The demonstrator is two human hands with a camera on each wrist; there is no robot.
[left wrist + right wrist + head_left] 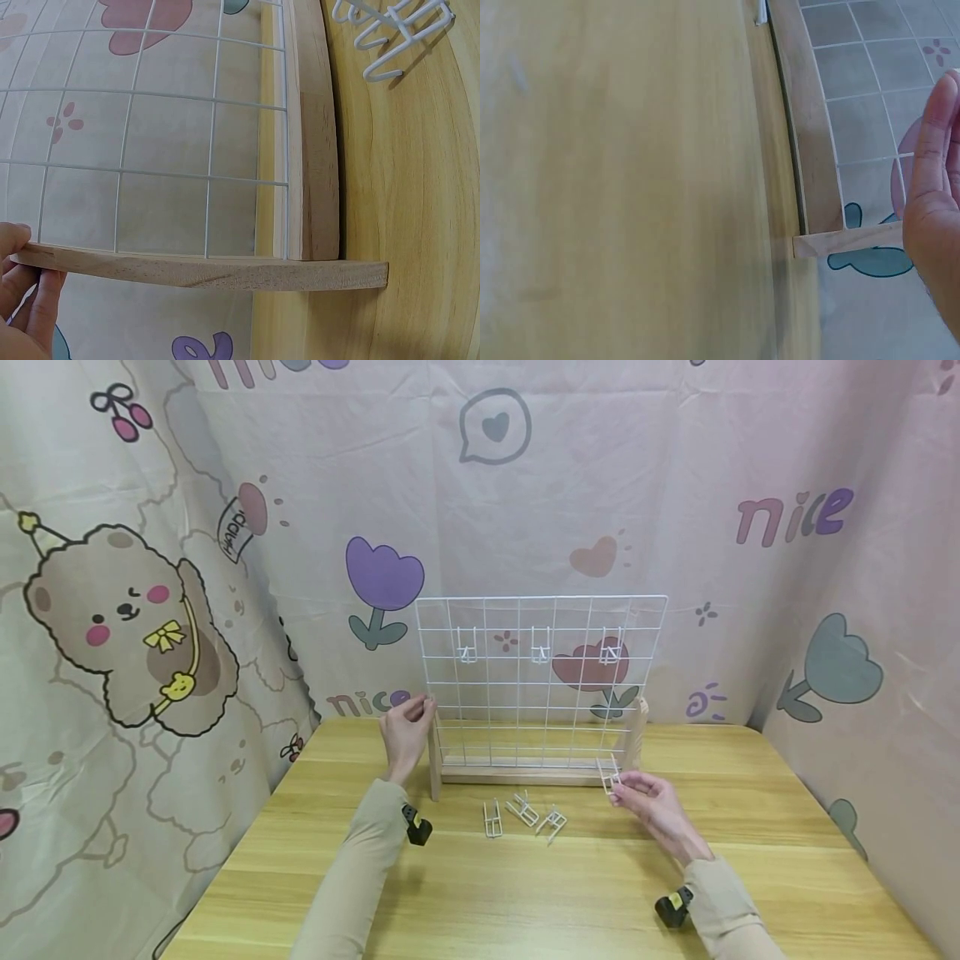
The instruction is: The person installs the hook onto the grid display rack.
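Observation:
A white wire grid panel stands upright in a wooden stand. My left hand pinches the top of the stand's left post between thumb and fingers. In the head view my right hand holds a white double-prong wire hook by its lower end, prongs pointing up, in front of the panel's lower right corner. That hook is out of sight in the right wrist view, where the right hand overlaps the right post. Three similar hooks hang in a row on the panel's upper part.
Several loose white hooks lie on the wooden table before the stand: one at left, one in the middle, one at right. A patterned curtain hangs behind and along both sides.

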